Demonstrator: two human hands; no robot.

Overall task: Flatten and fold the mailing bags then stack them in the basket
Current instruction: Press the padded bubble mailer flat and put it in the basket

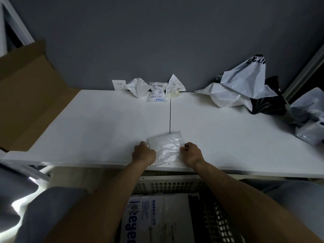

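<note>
Gripping with 2 hands, the person holds 1 small translucent white plastic mailing bag [166,146]: the left hand [144,153] curls onto its left edge and the right hand [192,153] pinches its right edge. It lies partly flattened on the white table [87,128]. Directly below the grip, the white perforated plastic basket [168,179] already holds flat printed bags [157,216]. Beyond the grip, small crumpled white bags [157,90] remain unfolded, as do the large white and black bags [245,88] far right. Estimated progress: under half complete.

A dark grey wall [157,41] is standing behind the white table [105,123], a white socket plate [118,85] sitting low on the wall, everything lying in dim light.
</note>
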